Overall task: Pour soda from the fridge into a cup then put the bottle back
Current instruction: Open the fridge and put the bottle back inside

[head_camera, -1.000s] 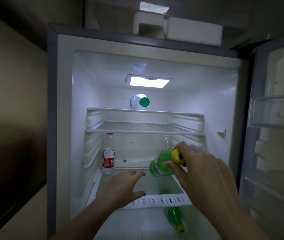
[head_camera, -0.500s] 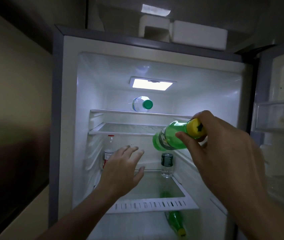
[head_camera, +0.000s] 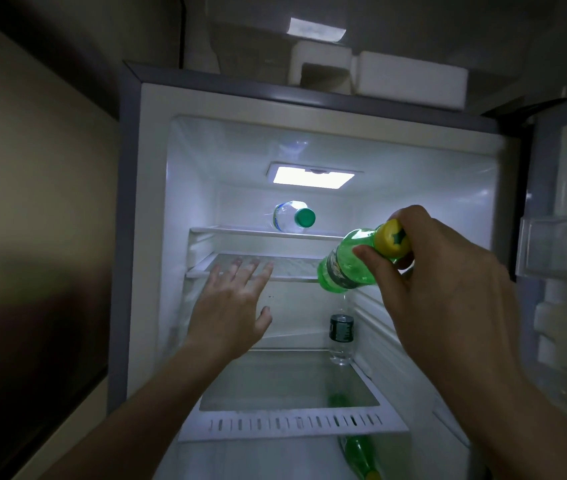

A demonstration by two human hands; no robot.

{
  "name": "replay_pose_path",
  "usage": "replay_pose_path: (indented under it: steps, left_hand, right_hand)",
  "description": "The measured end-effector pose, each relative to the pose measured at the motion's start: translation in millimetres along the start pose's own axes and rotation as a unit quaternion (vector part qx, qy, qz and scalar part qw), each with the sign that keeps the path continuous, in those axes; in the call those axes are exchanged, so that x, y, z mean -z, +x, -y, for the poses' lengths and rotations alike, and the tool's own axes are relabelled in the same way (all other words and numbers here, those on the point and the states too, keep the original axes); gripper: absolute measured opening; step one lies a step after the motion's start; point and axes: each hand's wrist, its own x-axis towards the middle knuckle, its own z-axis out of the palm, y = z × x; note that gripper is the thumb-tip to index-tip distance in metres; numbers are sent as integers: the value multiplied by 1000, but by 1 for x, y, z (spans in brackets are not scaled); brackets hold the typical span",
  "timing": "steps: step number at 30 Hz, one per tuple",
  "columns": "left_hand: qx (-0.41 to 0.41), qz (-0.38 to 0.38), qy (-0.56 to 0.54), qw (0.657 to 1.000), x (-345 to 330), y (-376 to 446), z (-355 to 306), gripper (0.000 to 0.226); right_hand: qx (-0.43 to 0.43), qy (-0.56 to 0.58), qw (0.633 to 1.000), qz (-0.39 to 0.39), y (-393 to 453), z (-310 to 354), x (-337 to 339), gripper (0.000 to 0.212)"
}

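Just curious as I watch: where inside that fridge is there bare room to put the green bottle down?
The middle shelf is bare ahead of the left hand. The glass shelf below is bare left of the dark-labelled bottle. The top shelf holds a lying bottle.

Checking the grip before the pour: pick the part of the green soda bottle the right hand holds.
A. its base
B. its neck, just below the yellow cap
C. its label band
B: the right hand pinches the green soda bottle at the neck below the yellow cap.
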Motion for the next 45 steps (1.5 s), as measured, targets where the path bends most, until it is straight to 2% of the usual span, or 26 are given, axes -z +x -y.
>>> replay_pose_path:
  steps: [9,23,28,33,38,45]
  left_hand:
    - [7,24,3,1000,-5,6,2,73]
    - [15,27,5,999,-4,4,0,74]
    - [15,23,5,1000,-4,5,1,76]
    - [12,23,3,1000,-5,3,2,78]
    - [8,24,-1,1000,-4,2,2,80]
    - [9,24,-4,1000,-5,4,1,79]
  right_hand:
    - [-9,4,1000,-19,2,-8,-12,28]
    - [-33,-80,995,49,-17,-35,-93,29]
    - [-46,-97,989,104,-10,-37,-112,29]
    - [-35,-121,988,88,-3,-35,-135,27]
    - [-22,-171,979,105,0,-36,-157,28]
    - [-76,-127,965,216,15,-38,-167,46]
